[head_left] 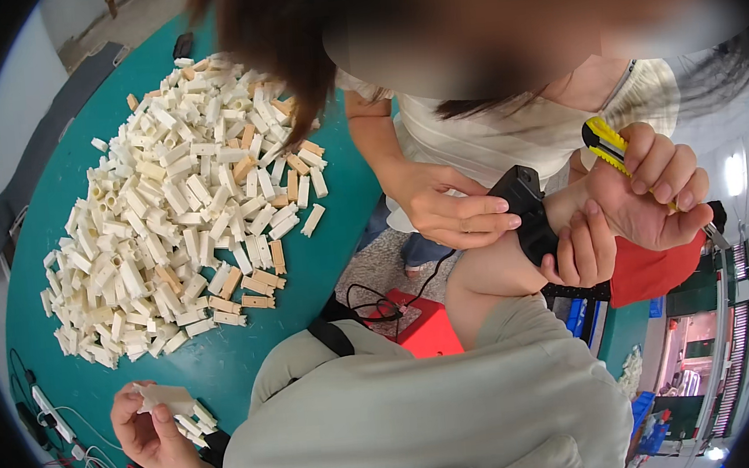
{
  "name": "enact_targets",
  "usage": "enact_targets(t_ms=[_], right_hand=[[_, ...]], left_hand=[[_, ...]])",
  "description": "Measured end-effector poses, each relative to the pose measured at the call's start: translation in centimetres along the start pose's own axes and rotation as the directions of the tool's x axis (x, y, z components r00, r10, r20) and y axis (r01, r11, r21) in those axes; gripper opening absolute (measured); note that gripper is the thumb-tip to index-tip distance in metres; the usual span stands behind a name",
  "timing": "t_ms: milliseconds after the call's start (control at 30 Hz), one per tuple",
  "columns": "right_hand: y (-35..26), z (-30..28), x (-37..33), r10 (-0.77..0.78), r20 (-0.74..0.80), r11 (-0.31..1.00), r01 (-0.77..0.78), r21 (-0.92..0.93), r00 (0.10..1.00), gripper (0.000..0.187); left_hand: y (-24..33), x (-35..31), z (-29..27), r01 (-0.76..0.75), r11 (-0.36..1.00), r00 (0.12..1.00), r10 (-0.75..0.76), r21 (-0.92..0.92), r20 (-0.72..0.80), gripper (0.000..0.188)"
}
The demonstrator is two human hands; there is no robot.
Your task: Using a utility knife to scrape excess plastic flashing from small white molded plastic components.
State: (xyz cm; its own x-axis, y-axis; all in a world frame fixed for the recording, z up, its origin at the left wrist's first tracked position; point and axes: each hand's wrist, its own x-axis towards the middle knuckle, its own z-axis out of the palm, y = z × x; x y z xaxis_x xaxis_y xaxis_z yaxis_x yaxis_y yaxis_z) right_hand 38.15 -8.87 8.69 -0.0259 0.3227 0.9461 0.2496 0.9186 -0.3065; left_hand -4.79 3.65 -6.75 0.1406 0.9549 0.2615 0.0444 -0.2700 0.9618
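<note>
The right hand (657,190) is raised, fingers curled tight round a yellow utility knife (607,147) whose black tip points up and away; whether the blade is out I cannot tell. A second person's two hands (451,206) work at the black band (529,213) strapped on that wrist, one gripping the strap from the left, the other hooked under the forearm. That is the worry: a knife held right beside someone else's fingers, and a tug on the strap could jerk the wrist and bring the tip across a knuckle.

Low on the left, the left hand (148,428) rests on the green table (336,193), thumb and fingers pinching a flat white plastic piece (166,396), with a few small white blocks (197,422) just beside it. With attention turned away, that loose pinch could let the piece slip.

Further up the table lies a big heap of blocks (183,205), mostly white with some tan ones mixed in.
</note>
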Motion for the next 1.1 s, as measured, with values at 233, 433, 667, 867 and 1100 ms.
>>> enact_targets(t_ms=[233, 433, 667, 867, 1100], right_hand=[[-0.3, 0.0, -0.1, -0.01, -0.039, 1.0, 0.01, 0.004, 0.999, 0.031], [-0.5, 0.0, -0.1, -0.018, -0.03, 1.0, 0.018, -0.011, 0.999, 0.031], [0.5, 1.8, 1.0, -0.005, 0.037, 0.999, 0.006, -0.041, 0.999, 0.033], [2.1, 7.1, 2.7, 0.164, -0.045, 0.972, -0.169, -0.163, 0.985, 0.023], [6.9, 6.7, 3.2, 0.205, 0.051, 0.895, -0.208, 0.394, 0.977, 0.024]], left_hand=[[0.0, -0.4, -0.6, -0.013, 1.0, 1.0, 0.013, -0.009, 0.008, 0.025], [-0.1, -0.4, -0.8, 0.007, 1.0, 1.0, -0.007, -0.014, -0.003, 0.025], [-0.2, -0.5, -1.0, 0.013, 1.0, 1.0, -0.013, -0.021, -0.014, 0.024], [-0.7, -0.6, -2.1, -0.003, 0.999, 1.0, 0.002, -0.037, -0.028, 0.025], [-1.4, -0.9, -2.8, -0.027, 0.999, 0.997, 0.024, -0.041, -0.075, 0.027]])
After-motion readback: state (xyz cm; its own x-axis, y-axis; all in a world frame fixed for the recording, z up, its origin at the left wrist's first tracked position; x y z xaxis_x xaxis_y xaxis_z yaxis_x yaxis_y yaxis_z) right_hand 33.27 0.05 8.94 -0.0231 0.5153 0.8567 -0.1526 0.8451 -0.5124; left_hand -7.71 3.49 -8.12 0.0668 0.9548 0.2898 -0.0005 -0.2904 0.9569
